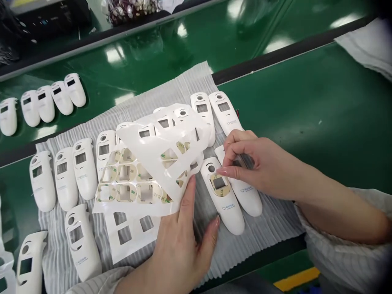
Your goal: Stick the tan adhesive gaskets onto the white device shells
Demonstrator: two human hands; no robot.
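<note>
on grey cloth (275, 228), the right hand (265, 163) pinches a sticker (225, 190) by its edge over a casing (232, 216); left hand (180, 243) holds sheets (153, 157).

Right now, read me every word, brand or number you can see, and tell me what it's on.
"BOSP", probably: blue print on the white housing nearest the hands; the line beneath is too small.
"LSE", partial: on its tan sticker.
"3M", faint green: on the sticker sheet.
Prints on the other housings: too blurred or small to read surely.

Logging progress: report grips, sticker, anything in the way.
Left grip at sticker sheet. Right grip at tan sticker on white shell. Neighbouring shell partly behind right grip.
</note>
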